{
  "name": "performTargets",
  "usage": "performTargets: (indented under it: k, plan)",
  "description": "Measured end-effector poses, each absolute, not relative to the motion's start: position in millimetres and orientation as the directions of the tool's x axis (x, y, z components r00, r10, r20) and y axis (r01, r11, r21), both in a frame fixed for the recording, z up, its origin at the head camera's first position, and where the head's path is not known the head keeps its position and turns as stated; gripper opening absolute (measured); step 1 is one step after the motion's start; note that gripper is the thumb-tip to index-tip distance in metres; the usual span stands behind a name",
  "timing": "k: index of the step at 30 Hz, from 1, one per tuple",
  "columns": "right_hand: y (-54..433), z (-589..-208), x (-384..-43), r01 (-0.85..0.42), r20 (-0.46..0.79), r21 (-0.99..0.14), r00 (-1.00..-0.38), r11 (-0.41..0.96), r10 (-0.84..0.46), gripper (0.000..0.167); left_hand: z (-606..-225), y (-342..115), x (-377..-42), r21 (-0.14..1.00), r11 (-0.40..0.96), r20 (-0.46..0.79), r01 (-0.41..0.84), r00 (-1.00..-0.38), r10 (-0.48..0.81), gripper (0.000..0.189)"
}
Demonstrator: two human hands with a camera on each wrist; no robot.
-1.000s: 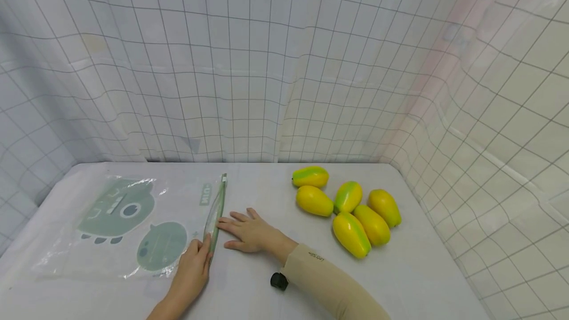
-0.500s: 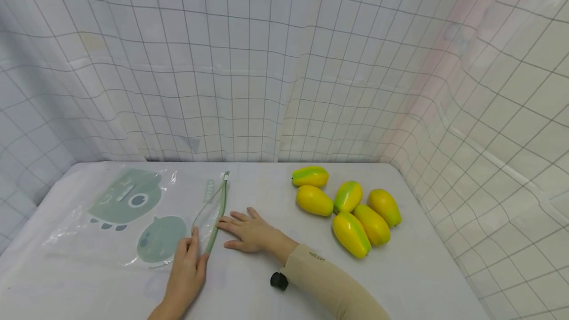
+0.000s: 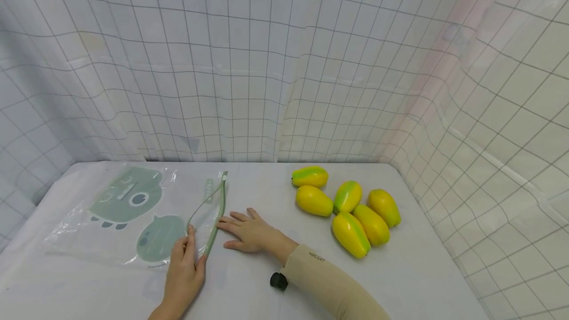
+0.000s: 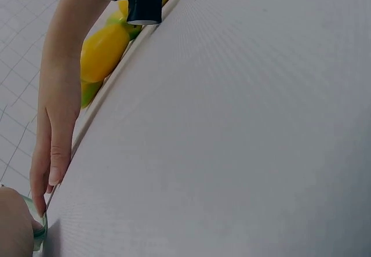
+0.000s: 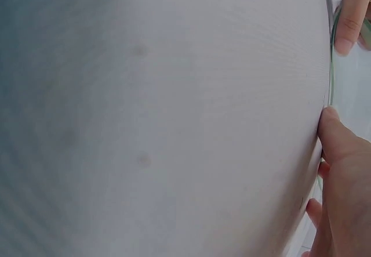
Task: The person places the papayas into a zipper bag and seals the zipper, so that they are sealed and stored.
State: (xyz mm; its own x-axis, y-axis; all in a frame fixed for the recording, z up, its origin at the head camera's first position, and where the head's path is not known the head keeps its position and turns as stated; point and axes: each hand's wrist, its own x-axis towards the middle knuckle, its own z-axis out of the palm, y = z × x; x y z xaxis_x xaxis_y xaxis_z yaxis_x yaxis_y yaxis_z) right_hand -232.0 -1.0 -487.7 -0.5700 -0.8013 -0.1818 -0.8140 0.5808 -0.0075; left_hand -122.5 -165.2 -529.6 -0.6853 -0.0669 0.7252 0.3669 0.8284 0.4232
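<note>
A clear zip bag (image 3: 126,246) with green cartoon prints lies flat on the left of the table, its green-edged mouth facing right. At the mouth's near end, my left hand (image 3: 183,273) grips the bag; the upper lip stands apart from the lower one. Its index finger stretches along the upper lip, and the thumb lies by the green edge. My right hand (image 3: 250,233) rests palm down with spread fingers, their tips on the bag's green edge. In the right wrist view, the left hand (image 5: 352,16) shows beside the green rim, partly cut off.
Several yellow-green papayas (image 3: 351,233) lie grouped on the right of the white table (image 3: 284,196). A dark wrist camera (image 3: 279,281) sits beneath the right sleeve (image 3: 329,280). Gridded white curtains (image 3: 253,78) stand behind and on both sides.
My left hand has shifted left and slightly down, drawing the bag's upper lip away from the lower edge, so the mouth gapes wider. My right hand has stayed in place.
</note>
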Motion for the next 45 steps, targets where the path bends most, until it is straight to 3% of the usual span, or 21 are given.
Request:
performTargets:
  k: [5, 15, 29, 45]
  plan:
    - [-0.8, -488.2, -232.1, -0.815, -0.186, -0.013, -0.568, 0.58, -0.802, 0.059, -529.0, -165.1, -121.0, 0.424, 0.84, 0.71, 0.339, -0.7, -0.076, 0.085]
    - [0.1, -488.2, -231.9, -0.813, -0.185, -0.019, -0.569, 0.582, -0.801, 0.059, -525.8, -164.7, -115.1, 0.44, 0.859, 0.612, 0.262, -0.788, -0.073, 0.075]
    - [0.2, -488.4, -231.6, -0.815, -0.189, -0.013, -0.567, 0.58, -0.802, 0.06, -525.9, -165.2, -113.5, 0.475, 0.832, 0.64, 0.286, -0.762, -0.103, 0.087]
    - [6.6, -483.3, -231.5, -0.819, -0.221, -0.001, -0.559, 0.574, -0.799, 0.058, -528.1, -167.1, -114.4, 0.438, 0.831, 0.678, 0.343, -0.733, -0.055, 0.094]
